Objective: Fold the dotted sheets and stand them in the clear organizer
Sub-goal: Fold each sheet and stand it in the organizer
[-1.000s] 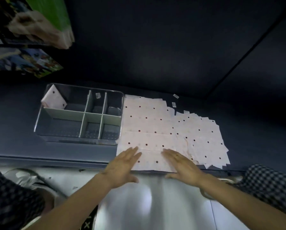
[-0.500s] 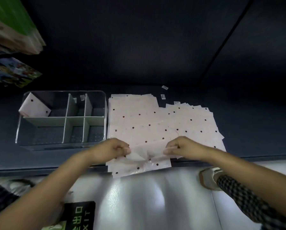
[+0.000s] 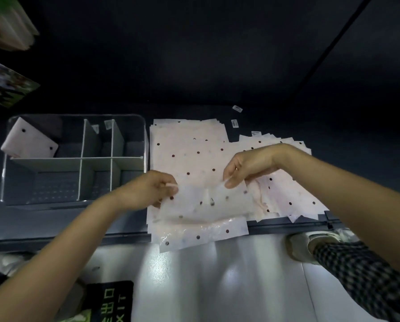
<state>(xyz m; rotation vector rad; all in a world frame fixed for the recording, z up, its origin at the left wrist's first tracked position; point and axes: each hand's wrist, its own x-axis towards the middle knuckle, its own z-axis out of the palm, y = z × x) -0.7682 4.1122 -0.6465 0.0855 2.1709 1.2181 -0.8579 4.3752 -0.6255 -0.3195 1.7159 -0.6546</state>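
A pile of pale pink dotted sheets (image 3: pixel 189 149) lies on the dark shelf (image 3: pixel 55 219), right of the clear organizer (image 3: pixel 145 138). My left hand (image 3: pixel 148 189) pinches the left corner of one dotted sheet (image 3: pixel 208 203), and my right hand (image 3: pixel 247 166) pinches its right corner. That sheet's near half is lifted and turned back over the pile. A folded dotted sheet (image 3: pixel 29 142) leans in the organizer's back left compartment.
More dotted sheets (image 3: pixel 294 203) fan out to the right and overhang the shelf's front edge. Small white labels (image 3: pixel 237 109) lie behind the pile. Below the shelf are a glossy floor, a shoe (image 3: pixel 310 245) and a black EXIT sign (image 3: pixel 110 300).
Both hands went from lying flat on the front sheet to pinching its corners. They have lifted its near edge and carried it away from me, over the pile.
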